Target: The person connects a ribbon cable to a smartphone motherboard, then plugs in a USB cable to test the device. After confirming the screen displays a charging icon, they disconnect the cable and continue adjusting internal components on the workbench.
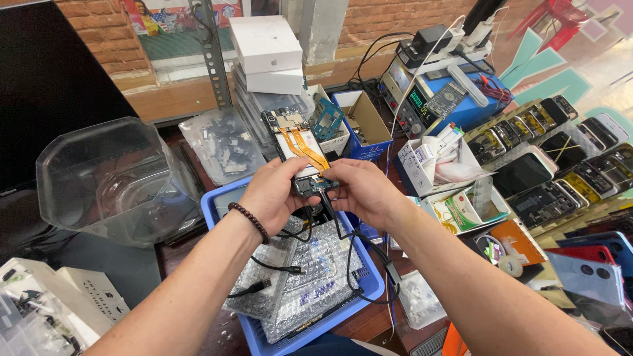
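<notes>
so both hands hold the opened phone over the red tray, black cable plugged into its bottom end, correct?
Not quite: the tray is blue, not red. The head view shows the left hand and right hand holding the opened phone over it, with the black cable at the phone's bottom end.

Both forearms are bare from the frame's lower edge to the wrists, with no sleeves, gloves or watch in view. The left hand [273, 191] wears a bracelet of dark round beads [249, 221] at the wrist. The right hand [366, 191] carries no rings or bands that show.
</notes>
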Motion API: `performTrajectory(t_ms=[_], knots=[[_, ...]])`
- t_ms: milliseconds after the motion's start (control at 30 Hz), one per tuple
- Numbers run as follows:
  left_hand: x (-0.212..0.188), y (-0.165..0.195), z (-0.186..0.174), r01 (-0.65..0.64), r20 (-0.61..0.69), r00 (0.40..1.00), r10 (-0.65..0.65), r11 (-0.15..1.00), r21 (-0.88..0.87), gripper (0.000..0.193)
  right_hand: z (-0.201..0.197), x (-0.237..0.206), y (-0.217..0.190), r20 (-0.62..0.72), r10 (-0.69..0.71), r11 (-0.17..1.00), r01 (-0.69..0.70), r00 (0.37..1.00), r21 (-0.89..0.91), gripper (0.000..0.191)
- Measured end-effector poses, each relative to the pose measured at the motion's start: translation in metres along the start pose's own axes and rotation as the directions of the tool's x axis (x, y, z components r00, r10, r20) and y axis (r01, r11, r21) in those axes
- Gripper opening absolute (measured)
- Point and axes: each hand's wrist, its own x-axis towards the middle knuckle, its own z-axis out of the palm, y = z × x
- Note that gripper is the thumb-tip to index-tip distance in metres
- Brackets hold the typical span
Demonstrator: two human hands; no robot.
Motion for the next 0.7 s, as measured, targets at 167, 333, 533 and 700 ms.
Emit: performTrajectory(t_ms=[167, 333, 533, 700], knots=[[0.0, -0.002, 0.001, -0.009, -0.001, 1.0, 0.009, 1.0, 0.017, 0.029, -0.001, -0.003, -0.001, 0.02, 0.022, 1.0, -0.022, 1.0, -0.002, 0.012], [0.001, -0.002, 0.001, -0.01, -0.001, 1.0, 0.01, 1.0, 0.023, 0.028, -0.001, -0.002, 0.0, 0.016, 0.022, 1.0, -0.022, 1.0, -0.015, 0.009], [0.002, -0.002, 0.003, -0.001, -0.005, 1.0, 0.001, 1.0, 0.03, 0.027, -0.004, 0.0, 0.006, 0.008, 0.017, 1.0, -0.018, 1.0, 0.018, 0.007], [0.0, -0.003, 0.003, -0.008, 0.03, 1.0, 0.008, 1.0, 0.026, 0.027, -0.009, 0.004, 0.011, 0.022, -0.03, 0.998, 0.029, 0.999, 0.048, 0.006]])
